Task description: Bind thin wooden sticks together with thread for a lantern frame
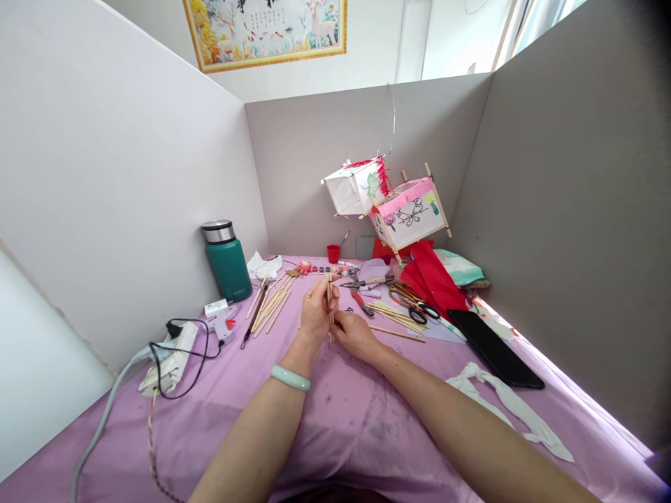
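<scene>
My left hand (316,307) is closed around thin wooden sticks (330,297), held upright over the middle of the table. Lower down, the fingers of my right hand (354,334) pinch the same sticks near their bottom end. How many sticks are in my hands I cannot tell. Loose wooden sticks (273,302) lie in a spread to the left, and a second bundle of sticks (397,316) lies to the right. Just beyond my right hand are red-handled pliers (363,303) and another pair of pliers (361,283).
A green bottle (228,262), a glue gun (221,325) and a cabled power strip (170,358) stand left. Scissors (419,307), red cloth (433,276), a black phone (495,348) and white cloth (511,402) lie right. Two decorated lanterns (412,215) hang at the back; grey partitions (367,126) enclose the table.
</scene>
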Demonstrator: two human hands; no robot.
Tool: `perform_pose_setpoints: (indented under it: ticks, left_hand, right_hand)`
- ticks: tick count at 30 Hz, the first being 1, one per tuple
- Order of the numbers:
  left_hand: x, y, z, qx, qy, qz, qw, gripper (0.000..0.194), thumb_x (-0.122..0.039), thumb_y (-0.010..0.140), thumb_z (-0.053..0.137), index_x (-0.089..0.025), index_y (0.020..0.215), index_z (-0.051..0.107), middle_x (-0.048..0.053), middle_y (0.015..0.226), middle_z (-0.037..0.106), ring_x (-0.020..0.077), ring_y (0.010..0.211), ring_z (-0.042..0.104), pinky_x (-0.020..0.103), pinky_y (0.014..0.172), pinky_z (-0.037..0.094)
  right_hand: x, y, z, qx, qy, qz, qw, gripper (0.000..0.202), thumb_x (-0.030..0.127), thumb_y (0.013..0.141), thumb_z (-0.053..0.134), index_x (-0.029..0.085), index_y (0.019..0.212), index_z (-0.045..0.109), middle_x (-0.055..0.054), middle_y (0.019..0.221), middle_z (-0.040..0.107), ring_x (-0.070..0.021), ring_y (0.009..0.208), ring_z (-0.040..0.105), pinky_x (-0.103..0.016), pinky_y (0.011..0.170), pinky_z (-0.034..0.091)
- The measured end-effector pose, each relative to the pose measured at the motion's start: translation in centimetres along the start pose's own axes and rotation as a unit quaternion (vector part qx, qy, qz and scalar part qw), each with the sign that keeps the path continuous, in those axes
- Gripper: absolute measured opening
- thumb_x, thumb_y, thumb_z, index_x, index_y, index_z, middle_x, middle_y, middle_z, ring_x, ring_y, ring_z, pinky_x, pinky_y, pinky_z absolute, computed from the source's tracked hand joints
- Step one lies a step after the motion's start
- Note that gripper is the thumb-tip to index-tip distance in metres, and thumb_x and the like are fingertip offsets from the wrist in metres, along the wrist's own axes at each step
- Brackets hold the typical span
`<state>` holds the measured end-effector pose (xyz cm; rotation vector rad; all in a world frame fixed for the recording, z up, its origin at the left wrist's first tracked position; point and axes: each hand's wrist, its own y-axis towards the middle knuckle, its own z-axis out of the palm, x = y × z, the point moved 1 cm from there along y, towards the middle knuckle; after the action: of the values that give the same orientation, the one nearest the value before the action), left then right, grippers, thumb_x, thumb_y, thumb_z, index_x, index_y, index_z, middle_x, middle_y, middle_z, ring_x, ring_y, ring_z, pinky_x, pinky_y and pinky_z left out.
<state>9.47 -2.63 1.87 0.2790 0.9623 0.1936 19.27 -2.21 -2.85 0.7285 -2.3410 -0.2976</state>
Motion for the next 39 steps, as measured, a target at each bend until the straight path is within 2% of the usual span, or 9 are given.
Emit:
perform_pose_setpoints:
  ticks: [4, 9, 15, 20, 29, 33, 36, 39]
  left_hand:
    - [0.0, 0.3, 0.0, -0.013, -0.039, -0.026, 0.999, 0.029, -0.031, 0.074, 0.057, -0.014, 0.096, 0.064, -0.005, 0.06, 0.048, 0.0027, 0.04, 0.031, 0.018, 0.037, 0.02]
    - [-0.1, 0.3, 0.2, -0.027, -0.027, -0.028, 0.999, 0.029, -0.03, 0.073, 0.056, -0.014, 0.096, 0.064, -0.006, 0.058, 0.047, 0.003, 0.039, 0.03, 0.018, 0.037, 0.021]
    - [-0.1, -0.2, 0.4, 0.008, 0.029, 0.018, 0.999, 0.032, -0.035, 0.074, 0.066, -0.015, 0.099, 0.065, -0.003, 0.067, 0.054, 0.0033, 0.045, 0.038, 0.018, 0.04, 0.025]
    - [0.0, -0.3, 0.3, -0.008, 0.081, 0.051, 0.995, 0.032, -0.037, 0.073, 0.069, -0.015, 0.096, 0.065, -0.002, 0.068, 0.056, 0.0042, 0.047, 0.041, 0.018, 0.042, 0.031]
    - [0.2, -0.1, -0.3, 0.015, 0.077, 0.038, 0.996, 0.034, -0.041, 0.073, 0.069, -0.014, 0.095, 0.066, -0.002, 0.065, 0.054, 0.0038, 0.045, 0.04, 0.018, 0.04, 0.028]
    - [0.0, 0.0, -0.3, 0.028, 0.117, 0.029, 0.992, 0.038, -0.04, 0.074, 0.069, -0.015, 0.101, 0.067, 0.0, 0.068, 0.061, 0.0065, 0.051, 0.049, 0.019, 0.048, 0.038]
    - [0.0, 0.3, -0.5, 0.029, 0.164, 0.016, 0.986, 0.035, -0.04, 0.073, 0.069, -0.013, 0.095, 0.068, 0.002, 0.071, 0.065, 0.0105, 0.059, 0.058, 0.022, 0.057, 0.046]
    - [0.0, 0.7, -1.1, -0.011, 0.153, 0.024, 0.988, 0.034, -0.042, 0.073, 0.068, -0.013, 0.091, 0.066, 0.004, 0.075, 0.067, 0.0139, 0.063, 0.063, 0.027, 0.063, 0.05]
  right_hand:
    - [0.1, 0.0, 0.0, -0.001, -0.012, 0.002, 1.0, 0.014, 0.023, 0.084, 0.051, 0.016, 0.075, 0.059, -0.005, 0.076, 0.067, -0.0142, 0.067, 0.057, -0.022, 0.058, 0.03]
    - [0.0, 0.0, 0.1, 0.0, -0.02, 0.007, 1.0, 0.014, 0.022, 0.084, 0.051, 0.016, 0.074, 0.059, -0.005, 0.076, 0.067, -0.0142, 0.066, 0.057, -0.023, 0.058, 0.03]
    - [-0.3, 0.1, 0.2, 0.003, -0.009, 0.011, 1.0, 0.015, 0.027, 0.086, 0.052, 0.016, 0.08, 0.06, -0.005, 0.076, 0.067, -0.0146, 0.066, 0.057, -0.023, 0.058, 0.031]
    - [-0.4, 0.2, 0.2, 0.012, 0.007, -0.002, 1.0, 0.015, 0.027, 0.087, 0.053, 0.016, 0.08, 0.059, -0.004, 0.076, 0.067, -0.0148, 0.067, 0.058, -0.023, 0.059, 0.033]
    - [-0.4, 0.2, 0.1, 0.017, 0.025, -0.005, 1.0, 0.018, 0.029, 0.087, 0.054, 0.015, 0.078, 0.06, -0.004, 0.074, 0.066, -0.0139, 0.064, 0.057, -0.023, 0.059, 0.033]
    - [-0.4, 0.2, -0.3, 0.013, 0.012, -0.004, 1.0, 0.02, 0.033, 0.087, 0.055, 0.015, 0.082, 0.064, -0.005, 0.077, 0.067, -0.0146, 0.066, 0.057, -0.023, 0.058, 0.032]
    - [-0.7, 0.4, -1.1, 0.01, -0.001, 0.009, 1.0, 0.022, 0.034, 0.086, 0.058, 0.016, 0.078, 0.065, -0.004, 0.074, 0.066, -0.0143, 0.066, 0.057, -0.023, 0.057, 0.032]
    - [-1.3, 0.7, -2.0, 0.003, 0.06, 0.036, 0.998, 0.026, 0.038, 0.086, 0.056, 0.016, 0.075, 0.063, -0.001, 0.067, 0.064, -0.0125, 0.06, 0.056, -0.022, 0.056, 0.035]
